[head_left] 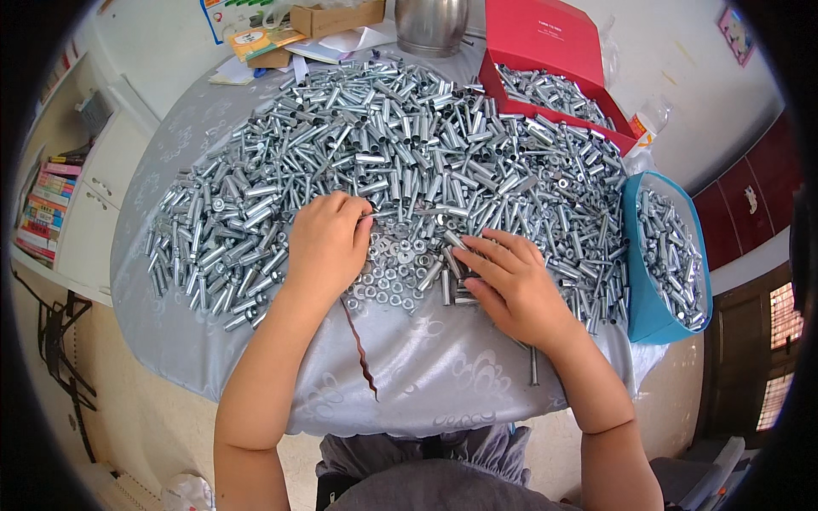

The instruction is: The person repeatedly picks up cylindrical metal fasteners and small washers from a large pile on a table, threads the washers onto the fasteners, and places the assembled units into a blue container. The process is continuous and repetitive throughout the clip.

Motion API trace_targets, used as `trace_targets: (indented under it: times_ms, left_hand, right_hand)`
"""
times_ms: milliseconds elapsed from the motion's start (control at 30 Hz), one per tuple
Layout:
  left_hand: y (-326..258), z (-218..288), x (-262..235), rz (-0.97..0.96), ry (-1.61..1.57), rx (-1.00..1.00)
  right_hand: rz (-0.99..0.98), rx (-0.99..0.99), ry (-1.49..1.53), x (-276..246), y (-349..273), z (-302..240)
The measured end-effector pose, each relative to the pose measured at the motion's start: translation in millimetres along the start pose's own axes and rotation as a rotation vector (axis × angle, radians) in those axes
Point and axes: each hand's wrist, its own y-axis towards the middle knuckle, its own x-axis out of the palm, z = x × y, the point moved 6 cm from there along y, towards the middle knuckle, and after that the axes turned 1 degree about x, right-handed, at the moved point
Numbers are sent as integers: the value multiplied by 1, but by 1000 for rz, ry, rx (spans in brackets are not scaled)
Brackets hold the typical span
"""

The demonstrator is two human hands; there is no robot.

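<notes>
A wide heap of metal sleeves and bolts (383,128) covers the grey tablecloth in front of me. At its near edge, left of centre, my left hand (328,243) is closed in a pinch with a thin metal piece at its fingertips; its kind I cannot make out. Between my hands lie several loose nuts (388,281) and flat washers (400,249). My right hand (511,285) rests on the near right of the heap, fingers apart, its fingertips touching a metal sleeve (455,241). A long bolt (534,368) sticks out below my right wrist.
A red box (545,115) full of metal parts stands open at the back right. A blue fabric bin (648,281) of sleeves stands at the right edge. At the back are a metal pot (430,25) and a cardboard box (336,19). The tablecloth (460,366) has a dark wavy mark.
</notes>
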Motion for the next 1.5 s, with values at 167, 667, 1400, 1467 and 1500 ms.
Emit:
trace_targets:
  times_ms: [167,667,1400,1467,1500]
  left_hand:
    - [-3,1,1,-20,36,8]
    - [1,18,-8,60,-91,33]
    - [-11,51,9,-156,-820,-70]
    - [-12,51,11,-170,-849,-90]
    - [-12,52,11,-174,-856,-97]
  right_hand:
    - [58,12,61,-3,0,1]
    - [83,74,-21,7,2,0]
    - [409,639,1156,-2,-16,40]
    - [398,631,1214,0,-16,41]
    - [393,626,1243,1,-16,41]
